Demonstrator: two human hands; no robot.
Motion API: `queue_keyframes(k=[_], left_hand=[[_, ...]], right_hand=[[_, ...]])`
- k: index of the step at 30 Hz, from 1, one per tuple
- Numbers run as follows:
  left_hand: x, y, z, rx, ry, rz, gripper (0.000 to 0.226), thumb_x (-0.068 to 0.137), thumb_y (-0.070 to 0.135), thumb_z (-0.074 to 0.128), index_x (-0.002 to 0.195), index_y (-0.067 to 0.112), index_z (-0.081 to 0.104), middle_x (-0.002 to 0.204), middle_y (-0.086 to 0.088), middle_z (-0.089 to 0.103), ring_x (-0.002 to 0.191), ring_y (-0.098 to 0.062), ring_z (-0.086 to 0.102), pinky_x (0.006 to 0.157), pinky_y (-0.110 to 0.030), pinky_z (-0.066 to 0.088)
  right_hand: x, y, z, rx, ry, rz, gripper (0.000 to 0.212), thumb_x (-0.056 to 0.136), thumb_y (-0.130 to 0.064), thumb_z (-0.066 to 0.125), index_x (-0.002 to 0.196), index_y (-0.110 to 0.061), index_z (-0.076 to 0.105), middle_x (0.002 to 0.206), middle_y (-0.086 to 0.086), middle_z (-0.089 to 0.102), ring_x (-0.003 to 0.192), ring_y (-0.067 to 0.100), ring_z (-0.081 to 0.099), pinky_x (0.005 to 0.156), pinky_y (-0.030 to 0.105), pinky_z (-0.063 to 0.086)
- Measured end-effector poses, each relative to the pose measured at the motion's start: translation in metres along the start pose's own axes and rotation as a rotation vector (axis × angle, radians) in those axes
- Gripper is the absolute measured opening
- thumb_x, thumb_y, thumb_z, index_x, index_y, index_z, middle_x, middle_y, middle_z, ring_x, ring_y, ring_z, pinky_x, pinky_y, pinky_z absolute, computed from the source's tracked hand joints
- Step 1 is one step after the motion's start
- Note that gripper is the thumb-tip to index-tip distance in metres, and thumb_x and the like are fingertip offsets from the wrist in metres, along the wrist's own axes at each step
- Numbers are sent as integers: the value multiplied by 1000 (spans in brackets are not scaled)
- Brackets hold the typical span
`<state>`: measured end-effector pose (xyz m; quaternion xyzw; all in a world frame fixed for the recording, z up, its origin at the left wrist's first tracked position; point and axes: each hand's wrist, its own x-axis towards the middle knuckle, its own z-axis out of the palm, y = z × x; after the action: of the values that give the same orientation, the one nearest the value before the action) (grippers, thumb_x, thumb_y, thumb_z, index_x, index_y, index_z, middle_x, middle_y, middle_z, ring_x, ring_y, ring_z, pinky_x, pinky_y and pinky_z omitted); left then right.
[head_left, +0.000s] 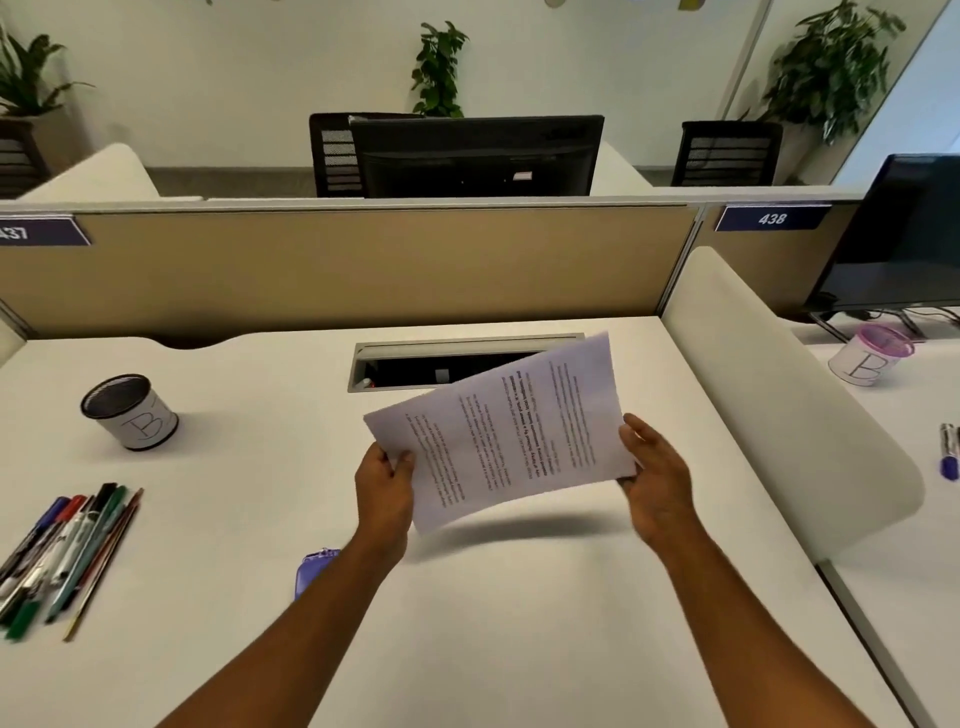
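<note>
left hand (387, 486), right hand (658, 480) on paper (519, 431)

Open-plan office: white tabletop (519, 623) behind a tan partition (363, 265) with number tag 438 (772, 218), monitors (475, 156), mesh chairs (727, 153), potted plants (439, 67).

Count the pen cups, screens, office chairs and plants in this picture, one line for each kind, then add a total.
Pen cups: 2
Screens: 2
Office chairs: 2
Plants: 3
Total: 9
</note>
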<state>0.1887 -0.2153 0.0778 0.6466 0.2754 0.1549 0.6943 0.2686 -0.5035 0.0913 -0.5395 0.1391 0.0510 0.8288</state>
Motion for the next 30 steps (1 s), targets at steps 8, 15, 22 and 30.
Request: queue_keyframes(k=[8,15,22,30], left_hand=[[-5,-8,7,165,-11,115,19,102,13,48,102,30,58,98,6,68,90,-15,68,62,-16,55],[-12,-37,1,222,-42,-12,21,102,9,47,122,13,53,118,-7,64,111,-28,63,91,-39,56],[-6,-33,8,139,55,-218,59,95,25,64,145,17,33,154,-5,36,139,-26,38,112,-42,36],[-11,-17,34,-413,-221,-492,30,102,21,51,128,7,57,122,-13,69,108,-25,66,98,-44,51]], right_hand=[[10,3,-7,-532,-84,-210,26,82,-17,83,99,-33,72,94,-14,79,82,10,76,62,18,59],[-4,47,-25,-540,-26,-131,32,86,-17,81,112,-28,66,104,-5,77,91,15,76,72,22,61],[-5,60,-24,-457,72,-39,9,92,-19,74,100,-22,71,99,1,78,97,30,74,77,40,61],[-30,67,4,-16,13,172,25,90,-13,72,114,-19,68,112,7,77,102,28,73,91,50,59]])
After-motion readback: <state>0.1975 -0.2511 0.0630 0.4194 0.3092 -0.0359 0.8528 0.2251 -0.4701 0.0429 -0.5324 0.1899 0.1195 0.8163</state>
